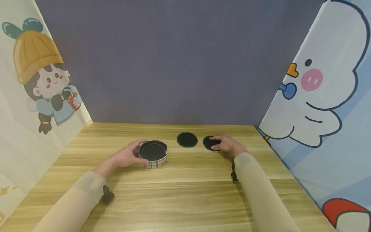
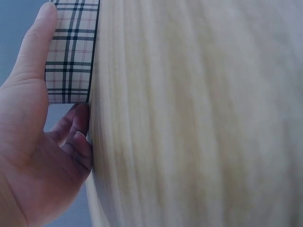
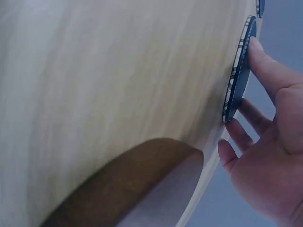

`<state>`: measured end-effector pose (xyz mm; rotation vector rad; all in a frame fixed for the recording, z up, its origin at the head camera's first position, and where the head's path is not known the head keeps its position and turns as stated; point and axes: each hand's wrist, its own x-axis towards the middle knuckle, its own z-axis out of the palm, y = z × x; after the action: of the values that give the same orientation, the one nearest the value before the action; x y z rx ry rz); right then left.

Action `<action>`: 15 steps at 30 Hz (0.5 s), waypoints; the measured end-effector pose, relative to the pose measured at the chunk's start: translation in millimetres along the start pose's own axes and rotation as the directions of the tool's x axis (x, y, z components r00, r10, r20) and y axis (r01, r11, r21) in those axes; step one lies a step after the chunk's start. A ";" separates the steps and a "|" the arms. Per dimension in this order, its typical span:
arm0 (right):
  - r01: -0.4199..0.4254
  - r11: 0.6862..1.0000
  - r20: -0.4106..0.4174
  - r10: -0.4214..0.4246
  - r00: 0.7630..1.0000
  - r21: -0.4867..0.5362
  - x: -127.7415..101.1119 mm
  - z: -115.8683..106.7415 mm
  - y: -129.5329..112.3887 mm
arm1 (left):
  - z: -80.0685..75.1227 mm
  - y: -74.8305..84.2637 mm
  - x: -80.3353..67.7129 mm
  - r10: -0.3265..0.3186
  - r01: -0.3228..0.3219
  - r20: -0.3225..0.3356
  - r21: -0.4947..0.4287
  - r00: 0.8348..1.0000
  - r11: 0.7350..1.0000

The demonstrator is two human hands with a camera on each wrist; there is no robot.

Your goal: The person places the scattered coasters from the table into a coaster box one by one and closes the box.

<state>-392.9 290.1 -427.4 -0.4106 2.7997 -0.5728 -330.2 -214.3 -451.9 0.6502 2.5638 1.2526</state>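
A round plaid box [image 1: 153, 154] with a dark inside stands open on the wooden table [image 1: 185, 199]. My left hand [image 1: 127, 156] grips its left side. In the left wrist view my thumb lies along the plaid box wall [image 2: 71, 52] and the other fingers of the left hand [image 2: 42, 118] curl under at its base. My right hand [image 1: 227, 145] holds a flat black round lid [image 1: 209, 143] at the right. In the right wrist view one finger of the right hand [image 3: 270, 94] lies on the lid [image 3: 239, 75], which has a plaid rim, while the others curl at its near edge.
A second black disc [image 1: 187, 140] lies flat between the box and the lid, and its edge shows as a disc [image 3: 260, 5] in the right wrist view. Cartoon-printed panels [image 1: 318, 96] wall the table left and right, with a grey wall behind.
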 end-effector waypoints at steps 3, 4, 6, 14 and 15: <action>-0.003 1.000 -0.006 0.003 1.000 0.018 -2.3 0.4 -3.6 | -0.1 1.6 -0.2 0.004 -0.004 -0.004 0.010 1.000 1.000; -0.008 1.000 -0.006 0.008 1.000 0.026 -3.6 0.7 -4.5 | -0.1 2.0 -0.3 0.004 -0.004 -0.004 0.011 1.000 1.000; -0.007 0.999 -0.010 0.007 1.000 0.037 -6.3 1.7 -6.8 | -0.1 2.8 -0.2 0.012 -0.012 0.000 0.007 1.000 1.000; 0.004 0.998 0.001 -0.004 1.000 0.060 -22.3 8.5 -15.7 | 0.2 0.9 0.5 0.042 -0.042 0.014 -0.024 0.999 0.999; 0.005 0.998 0.010 -0.006 1.000 0.056 -24.1 9.3 -16.4 | 0.5 0.7 0.4 0.045 -0.045 0.016 -0.021 0.999 0.999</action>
<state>-364.2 280.1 -424.4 -0.4091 2.7665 -0.6472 -330.2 -213.3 -451.7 0.7147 2.5325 1.2805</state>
